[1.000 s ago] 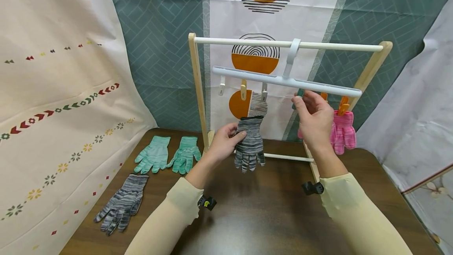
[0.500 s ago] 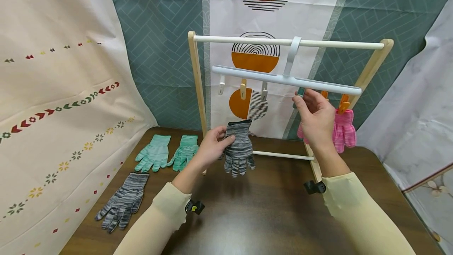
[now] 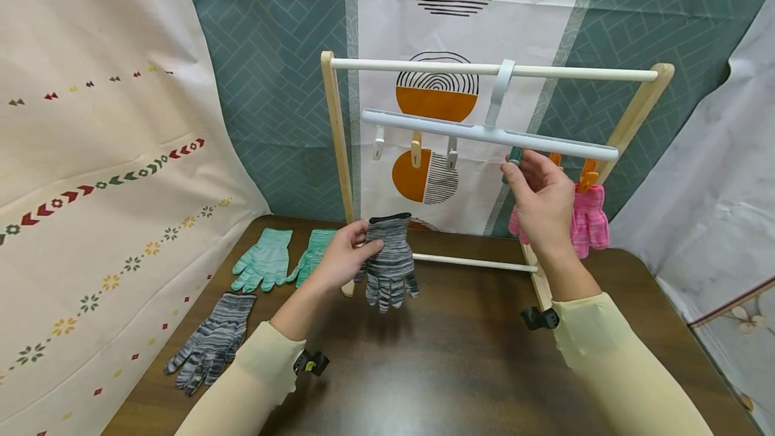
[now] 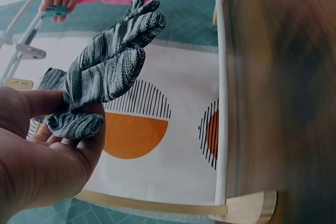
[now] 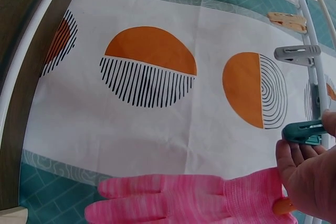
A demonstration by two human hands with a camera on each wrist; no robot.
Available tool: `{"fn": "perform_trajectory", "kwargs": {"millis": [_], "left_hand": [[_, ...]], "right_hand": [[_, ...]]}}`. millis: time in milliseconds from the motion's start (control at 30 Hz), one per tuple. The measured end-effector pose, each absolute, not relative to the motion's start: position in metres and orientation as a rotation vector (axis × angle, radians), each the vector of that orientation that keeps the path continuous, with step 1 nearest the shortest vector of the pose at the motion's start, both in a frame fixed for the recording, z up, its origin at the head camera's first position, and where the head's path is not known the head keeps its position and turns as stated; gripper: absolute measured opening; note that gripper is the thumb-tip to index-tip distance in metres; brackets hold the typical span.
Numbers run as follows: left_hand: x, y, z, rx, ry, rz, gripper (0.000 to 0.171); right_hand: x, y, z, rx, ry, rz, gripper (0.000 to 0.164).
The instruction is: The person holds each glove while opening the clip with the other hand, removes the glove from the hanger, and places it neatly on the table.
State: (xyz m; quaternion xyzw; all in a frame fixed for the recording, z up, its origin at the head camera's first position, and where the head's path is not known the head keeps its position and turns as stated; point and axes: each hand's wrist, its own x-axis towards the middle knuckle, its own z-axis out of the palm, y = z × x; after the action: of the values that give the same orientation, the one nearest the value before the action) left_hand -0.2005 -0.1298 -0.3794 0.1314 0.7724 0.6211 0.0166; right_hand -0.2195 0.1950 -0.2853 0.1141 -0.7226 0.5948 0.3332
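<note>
My left hand pinches a grey-and-black striped knit glove near its cuff; the glove hangs fingers down, left of the rack's middle. In the left wrist view the same glove sits between thumb and fingers. Up at the hanger, my right hand pinches a teal clip between thumb and fingers. The right wrist view shows that teal clip on the bar with no glove in it. Pink gloves hang from orange clips just right of this hand, partly hidden by it.
A pale blue hanger hooks over the wooden rack's white top rail. White, beige and grey clips hang on its left half. Mint gloves and another grey striped glove lie on the brown table at left.
My left hand has moved left and down, carrying the grey glove away from the hanger. The right hand stays at the teal clip.
</note>
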Motion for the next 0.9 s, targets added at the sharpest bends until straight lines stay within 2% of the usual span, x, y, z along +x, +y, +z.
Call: {"fn": "perform_trajectory", "kwargs": {"millis": [367, 533, 700, 900], "left_hand": [[-0.188, -0.157, -0.384, 0.415, 2.47, 1.844, 0.022], [-0.182, -0.176, -0.39, 0.338, 2.504, 1.777, 0.033], [-0.175, -0.201, -0.396, 0.235, 2.521, 1.701, 0.056], [-0.168, -0.223, -0.404, 0.161, 2.543, 1.613, 0.06]], "right_hand": [[-0.22, 0.198, -0.286, 0.29, -1.904, 1.566, 0.039], [-0.219, 0.198, -0.285, 0.29, -1.913, 1.568, 0.039], [-0.219, 0.198, -0.283, 0.29, -1.928, 1.568, 0.04], [-0.219, 0.198, -0.282, 0.271, -1.949, 1.563, 0.041]]}}
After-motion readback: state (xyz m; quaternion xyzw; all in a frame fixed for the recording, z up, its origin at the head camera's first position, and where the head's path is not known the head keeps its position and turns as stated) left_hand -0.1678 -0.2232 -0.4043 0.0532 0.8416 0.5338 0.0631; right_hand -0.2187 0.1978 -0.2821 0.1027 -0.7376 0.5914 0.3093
